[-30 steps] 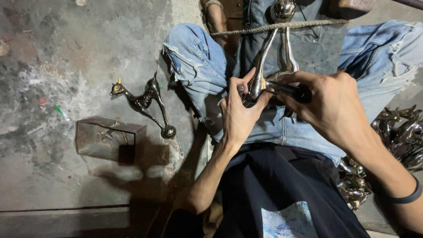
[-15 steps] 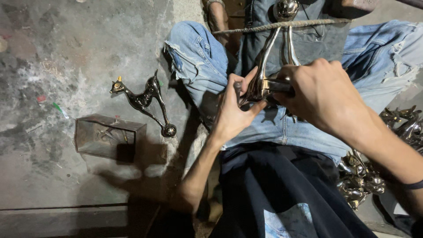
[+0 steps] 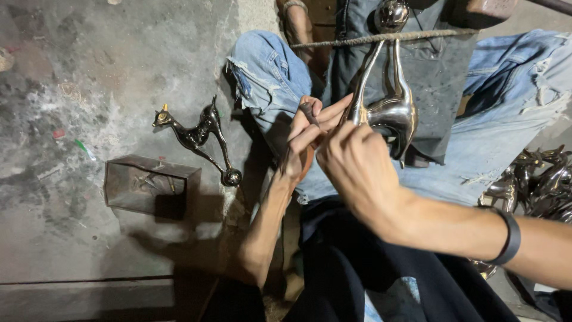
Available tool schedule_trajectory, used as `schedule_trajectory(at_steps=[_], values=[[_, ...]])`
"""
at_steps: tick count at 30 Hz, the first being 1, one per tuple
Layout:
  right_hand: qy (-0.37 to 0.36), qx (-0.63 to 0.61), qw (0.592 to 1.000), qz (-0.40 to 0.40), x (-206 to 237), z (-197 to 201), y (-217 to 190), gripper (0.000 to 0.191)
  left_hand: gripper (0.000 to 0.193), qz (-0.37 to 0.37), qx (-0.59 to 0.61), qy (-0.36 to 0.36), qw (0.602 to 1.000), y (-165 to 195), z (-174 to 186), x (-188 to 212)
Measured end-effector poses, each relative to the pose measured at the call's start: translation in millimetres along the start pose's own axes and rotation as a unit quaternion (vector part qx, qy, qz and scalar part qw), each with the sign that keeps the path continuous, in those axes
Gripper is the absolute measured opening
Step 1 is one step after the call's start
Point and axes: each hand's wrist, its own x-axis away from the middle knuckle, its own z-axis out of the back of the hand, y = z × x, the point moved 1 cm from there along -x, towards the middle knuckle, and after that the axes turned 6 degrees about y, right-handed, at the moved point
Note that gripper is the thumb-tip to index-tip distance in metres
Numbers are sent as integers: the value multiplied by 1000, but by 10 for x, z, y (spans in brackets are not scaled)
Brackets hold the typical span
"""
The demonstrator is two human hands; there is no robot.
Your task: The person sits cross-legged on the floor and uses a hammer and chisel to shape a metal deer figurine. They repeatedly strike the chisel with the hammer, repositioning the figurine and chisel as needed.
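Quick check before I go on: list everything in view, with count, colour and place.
Held figurine: one, shiny silver animal shape, top centre, hung by its legs on the rope.
Rope: one, tan, stretched across the top.
Floor figurine: one, dark metal with gold tips, on the floor at left.
Box: one, dark and open, on the floor below it.
Figurine pile: several, dark metal, right edge.
Floor: grey, stained concrete.
Jeans: blue, torn, centre.
Wristband: one, black, right wrist.
Left hand: holds a thin tool.
Right hand: at the held figurine.
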Motion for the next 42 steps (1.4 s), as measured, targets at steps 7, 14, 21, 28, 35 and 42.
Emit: schedule_trajectory(at_steps=[7,14,21,28,35,42], values=[[146,59,987,25,422,-262,-40,54,31,109,275,34,955,170,-84,-24],[155,-87,984,25,641,-490,273,58,30,103,248,34,963,155,-140,24],[31,-103,994,2,525,-521,530,26,29,79,232,27,969,138,-194,24],[15,-171,983,-68,449,-526,743,57,29,78,210,28,974,123,-244,12],[127,-225,957,-134,625,-573,538,36,32,86,200,34,975,160,-282,-11],[156,-238,955,-78,680,-775,760,42,32,95,225,45,969,217,-366,-49]])
